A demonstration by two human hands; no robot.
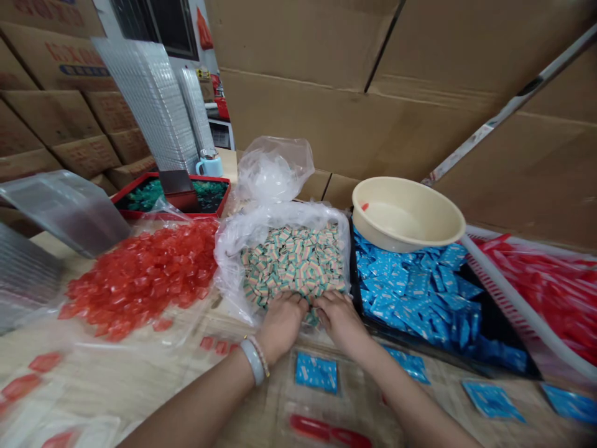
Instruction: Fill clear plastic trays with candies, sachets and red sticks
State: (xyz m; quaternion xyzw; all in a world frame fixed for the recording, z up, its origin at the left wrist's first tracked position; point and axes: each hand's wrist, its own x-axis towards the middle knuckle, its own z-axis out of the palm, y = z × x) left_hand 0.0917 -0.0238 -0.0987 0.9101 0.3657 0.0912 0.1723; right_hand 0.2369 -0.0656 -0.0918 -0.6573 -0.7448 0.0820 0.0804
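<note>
My left hand [283, 322], with bracelets at the wrist, reaches to the front edge of a pile of small striped pieces [296, 255] in pink, green and cream. My right hand [339, 320] is close beside it at the same edge. Fingers of both hands are bent down and closed against the pieces, their tips partly hidden among them. The pile lies in a clear plastic bag [229, 252] spread open like a lining. Just below the hands, a blue packet [316, 372] lies flat on the table.
Red translucent pieces [149, 274] are heaped at left, near clear plastic trays [69, 208]. At right are a black tray [494, 317] of blue packets, a cream basin [405, 214] above it and a white basket [527, 298] of red items. Cardboard boxes [303, 106] stand behind.
</note>
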